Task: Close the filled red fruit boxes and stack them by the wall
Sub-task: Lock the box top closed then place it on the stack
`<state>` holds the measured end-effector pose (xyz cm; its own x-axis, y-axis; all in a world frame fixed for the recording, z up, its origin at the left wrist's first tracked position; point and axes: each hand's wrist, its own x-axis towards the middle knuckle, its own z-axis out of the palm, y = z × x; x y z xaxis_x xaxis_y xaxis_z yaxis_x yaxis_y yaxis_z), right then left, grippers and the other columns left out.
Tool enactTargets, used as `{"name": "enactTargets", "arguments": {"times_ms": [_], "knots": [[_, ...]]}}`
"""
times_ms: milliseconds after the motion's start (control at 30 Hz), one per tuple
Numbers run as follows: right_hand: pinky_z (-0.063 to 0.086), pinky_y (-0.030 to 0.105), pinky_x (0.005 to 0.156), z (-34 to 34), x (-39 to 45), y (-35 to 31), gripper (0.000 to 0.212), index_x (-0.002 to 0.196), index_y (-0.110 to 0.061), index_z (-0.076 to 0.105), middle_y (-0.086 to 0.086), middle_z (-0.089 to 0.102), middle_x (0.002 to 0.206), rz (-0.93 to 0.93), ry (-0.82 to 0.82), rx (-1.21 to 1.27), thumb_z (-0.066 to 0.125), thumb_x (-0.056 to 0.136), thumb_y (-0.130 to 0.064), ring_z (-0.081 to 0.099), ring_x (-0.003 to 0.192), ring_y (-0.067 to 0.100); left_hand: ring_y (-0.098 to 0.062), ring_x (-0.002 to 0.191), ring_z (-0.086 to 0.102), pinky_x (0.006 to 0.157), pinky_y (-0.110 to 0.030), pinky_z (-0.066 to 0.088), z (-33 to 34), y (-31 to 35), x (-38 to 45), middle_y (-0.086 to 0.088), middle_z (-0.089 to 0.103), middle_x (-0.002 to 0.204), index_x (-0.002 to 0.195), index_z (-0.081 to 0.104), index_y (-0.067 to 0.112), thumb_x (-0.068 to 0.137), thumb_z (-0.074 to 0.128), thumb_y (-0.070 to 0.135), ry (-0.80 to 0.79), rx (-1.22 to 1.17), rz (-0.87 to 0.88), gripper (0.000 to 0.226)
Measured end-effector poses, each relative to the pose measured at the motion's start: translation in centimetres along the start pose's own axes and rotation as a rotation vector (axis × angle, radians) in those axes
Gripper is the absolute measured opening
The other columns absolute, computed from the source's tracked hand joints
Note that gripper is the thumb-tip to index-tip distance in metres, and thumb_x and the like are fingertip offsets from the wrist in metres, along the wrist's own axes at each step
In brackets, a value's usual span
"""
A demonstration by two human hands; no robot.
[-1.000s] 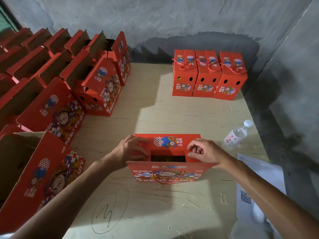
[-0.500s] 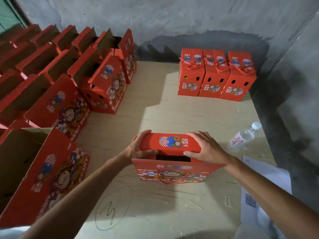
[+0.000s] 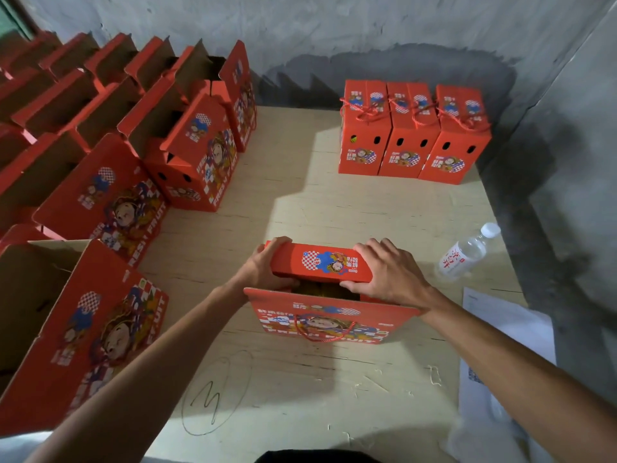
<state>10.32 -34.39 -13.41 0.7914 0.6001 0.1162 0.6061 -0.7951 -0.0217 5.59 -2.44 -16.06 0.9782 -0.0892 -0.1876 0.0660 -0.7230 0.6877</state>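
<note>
A red fruit box (image 3: 325, 320) stands on the plywood table right in front of me, its near flap upright with a red cord handle. Its far top flap (image 3: 320, 264) is folded down almost flat, leaving a dark gap where fruit shows. My left hand (image 3: 263, 267) grips the left end of that flap. My right hand (image 3: 389, 274) presses on its right end, thumb under the edge. Three closed red boxes (image 3: 412, 132), tied with cord handles, stand in a row against the far wall.
Several open red boxes (image 3: 110, 208) with raised flaps fill the table's left side. A clear water bottle (image 3: 467, 252) lies to the right of the box, white papers (image 3: 504, 332) beside my right forearm. A pencilled circle (image 3: 217, 392) marks the table (image 3: 327, 212). Grey walls close the back and right.
The far top flap has been folded down from half open to nearly flat over the opening. Both hands moved from the inner flaps onto its ends.
</note>
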Motion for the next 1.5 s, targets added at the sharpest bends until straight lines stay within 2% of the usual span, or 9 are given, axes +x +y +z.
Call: {"name": "enactTargets", "arguments": {"times_ms": [200, 333, 533, 833, 1000, 1100, 1200, 1367, 1500], "knots": [[0.042, 0.028, 0.101, 0.8, -1.6, 0.7, 0.089, 0.146, -0.026, 0.047, -0.008, 0.055, 0.14, 0.13, -0.007, 0.437, 0.051, 0.082, -0.088, 0.051, 0.125, 0.011, -0.015, 0.122, 0.044, 0.082, -0.009, 0.037, 0.1, -0.6, -1.0, -0.002, 0.035, 0.148, 0.151, 0.026, 0.045, 0.057, 0.093, 0.06, 0.003, -0.064, 0.031, 0.117], [0.042, 0.035, 0.11, 1.6, -1.9, 0.1, 0.084, 0.143, -0.02, 0.054, -0.003, 0.057, 0.142, 0.155, 0.092, 0.459, 0.049, 0.086, -0.081, 0.049, 0.132, 0.016, -0.018, 0.12, 0.049, 0.089, -0.026, 0.045, -0.1, -0.2, -1.4, -0.005, 0.039, 0.147, 0.149, 0.026, 0.042, 0.055, 0.093, 0.062, 0.004, -0.026, 0.033, 0.117], [0.04, 0.038, 0.109, 1.9, -1.6, 0.1, 0.101, 0.154, -0.024, 0.04, -0.003, 0.049, 0.148, 0.108, -0.011, 0.258, 0.037, 0.08, -0.092, 0.043, 0.132, 0.019, -0.02, 0.111, 0.055, 0.086, -0.033, 0.053, -0.6, 0.9, -0.4, -0.008, 0.046, 0.136, 0.141, 0.027, 0.034, 0.064, 0.092, 0.055, -0.018, 0.095, -0.026, 0.103], [0.056, 0.035, 0.079, 0.5, -0.6, 0.2, 0.096, 0.152, -0.022, 0.039, 0.003, 0.052, 0.13, -0.003, -0.045, -0.081, 0.026, 0.086, -0.09, 0.05, 0.112, 0.021, -0.018, 0.116, 0.046, 0.089, -0.032, 0.052, -0.7, 0.8, -0.3, -0.011, 0.033, 0.147, 0.15, 0.02, 0.033, 0.052, 0.076, 0.08, -0.089, 0.023, -0.041, 0.122], [0.047, 0.036, 0.098, 0.3, -0.9, 0.0, 0.096, 0.153, -0.022, 0.044, -0.001, 0.056, 0.134, 0.034, -0.028, 0.111, 0.043, 0.083, -0.089, 0.054, 0.118, 0.021, -0.026, 0.122, 0.052, 0.09, -0.035, 0.051, -0.4, 1.1, -1.2, -0.011, 0.037, 0.146, 0.148, 0.03, 0.031, 0.052, 0.071, 0.087, 0.004, -0.034, -0.005, 0.118], [0.043, 0.038, 0.103, 0.2, -1.6, 0.0, 0.085, 0.128, -0.011, 0.064, 0.004, 0.062, 0.13, 0.022, 0.206, 0.177, 0.063, 0.08, -0.081, 0.058, 0.116, 0.023, -0.037, 0.143, 0.036, 0.109, -0.051, 0.044, -0.3, 1.3, -1.9, -0.015, 0.025, 0.16, 0.148, 0.038, 0.019, 0.059, 0.078, 0.075, 0.124, -0.049, 0.108, 0.113], [0.047, 0.035, 0.073, 0.6, -3.2, 0.4, 0.055, 0.077, -0.015, 0.06, -0.003, 0.058, 0.087, 0.01, 0.506, 0.23, 0.077, 0.081, -0.068, 0.053, 0.079, 0.018, -0.029, 0.138, 0.044, 0.108, -0.052, 0.046, -0.9, 1.6, -2.1, -0.01, 0.036, 0.154, 0.139, 0.049, 0.014, 0.068, 0.08, 0.069, 0.246, 0.106, 0.32, 0.095], [0.046, 0.039, 0.059, 0.3, -4.4, 0.5, 0.051, 0.058, -0.016, 0.052, -0.007, 0.048, 0.064, -0.116, 0.374, 0.346, 0.078, 0.088, -0.049, 0.039, 0.061, 0.01, -0.022, 0.091, 0.057, 0.079, -0.044, 0.053, -2.0, 2.5, -2.6, -0.005, 0.062, 0.107, 0.098, 0.063, 0.01, 0.081, 0.065, 0.07, 0.305, 0.364, 0.506, 0.063], [0.048, 0.039, 0.068, -1.5, -4.4, 1.1, 0.039, 0.069, -0.018, 0.061, -0.011, 0.056, 0.076, -0.133, 0.155, 0.417, 0.075, 0.091, -0.047, 0.049, 0.07, 0.014, -0.022, 0.081, 0.066, 0.069, -0.043, 0.058, -2.9, 2.8, -2.6, -0.004, 0.07, 0.091, 0.088, 0.073, 0.006, 0.091, 0.075, 0.041, 0.08, 0.297, 0.586, 0.034]]}}
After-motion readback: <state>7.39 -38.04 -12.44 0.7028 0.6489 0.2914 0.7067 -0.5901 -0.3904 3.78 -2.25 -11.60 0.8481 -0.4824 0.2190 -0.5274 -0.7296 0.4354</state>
